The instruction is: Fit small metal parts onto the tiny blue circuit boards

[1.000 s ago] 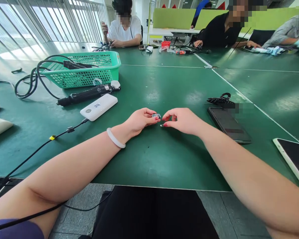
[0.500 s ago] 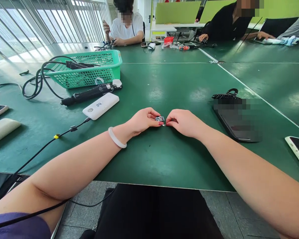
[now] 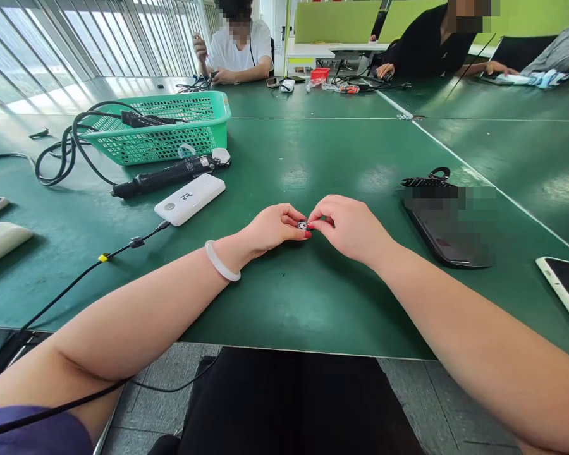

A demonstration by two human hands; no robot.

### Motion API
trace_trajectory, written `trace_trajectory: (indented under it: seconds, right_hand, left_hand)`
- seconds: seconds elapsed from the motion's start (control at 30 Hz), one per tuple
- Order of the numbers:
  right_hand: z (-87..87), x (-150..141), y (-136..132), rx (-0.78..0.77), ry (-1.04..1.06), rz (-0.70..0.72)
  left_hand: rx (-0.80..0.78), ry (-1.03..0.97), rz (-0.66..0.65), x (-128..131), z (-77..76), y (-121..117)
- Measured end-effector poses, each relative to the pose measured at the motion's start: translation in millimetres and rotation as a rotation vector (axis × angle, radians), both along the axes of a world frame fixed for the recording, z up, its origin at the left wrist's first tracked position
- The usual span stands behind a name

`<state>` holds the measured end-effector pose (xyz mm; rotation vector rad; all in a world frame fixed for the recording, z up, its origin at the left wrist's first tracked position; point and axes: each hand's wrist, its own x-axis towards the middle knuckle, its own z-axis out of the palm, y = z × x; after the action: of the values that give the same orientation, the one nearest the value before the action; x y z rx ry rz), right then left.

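Low over the green table, my left hand (image 3: pixel 281 224) pinches a small, flat dark piece with pale markings (image 3: pixel 303 225) between thumb and fingers. It resembles a small circuit board, but its kind is too small to make out. From the right, my right hand (image 3: pixel 344 224) comes against the piece's edge, thumb and forefinger pressed together. Whatever sits between those fingertips is hidden. A white bangle (image 3: pixel 222 262) circles my left wrist.
To the left lie a white power bank (image 3: pixel 189 199) with a cable, a black electric screwdriver (image 3: pixel 164 177) and a green basket (image 3: pixel 159 145) holding cords. A black clipboard-like holder (image 3: pixel 436 227) and a phone (image 3: pixel 566 294) lie right. Two people (image 3: pixel 239 54) sit across the table (image 3: pixel 265 309).
My right hand has moved slightly up and left, its fingertips now meeting the small piece. A tiny silvery bit seen at those fingertips earlier is no longer visible. My left hand stays nearly still.
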<state>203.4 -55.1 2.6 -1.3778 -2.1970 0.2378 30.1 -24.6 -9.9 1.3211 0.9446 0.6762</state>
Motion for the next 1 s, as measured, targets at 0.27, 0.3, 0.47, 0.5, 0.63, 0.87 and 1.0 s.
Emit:
trace_trajectory:
  seconds: [0.27,0.3,0.47,0.5,0.63,0.87,1.0]
  right_hand:
    - [0.5,1,0,-0.013,-0.019,-0.020]
    - [0.7,1,-1,-0.012,-0.020,-0.023]
    - [0.3,1,-1,-0.006,-0.008,-0.031]
    - [0.2,1,-1,-0.005,-0.005,-0.030]
    - [0.4,2,0,0.013,0.003,-0.028]
    - [0.3,11,1,0.040,0.022,-0.022]
    - [-3.0,9,0,0.015,-0.051,-0.018]
  left_hand:
    - [-0.003,-0.020,-0.005,0,-2.5,2]
    - [-0.005,-0.018,-0.005,0,-2.5,2]
    - [-0.009,0.014,-0.005,0,-0.7,1]
    - [-0.009,0.018,-0.005,0,-0.4,1]
    - [-0.021,0.009,-0.002,0,-0.4,1]
    - [-0.041,-0.031,0.006,0,-0.7,2]
    - [-0.046,-0.060,0.001,0,-0.5,2]
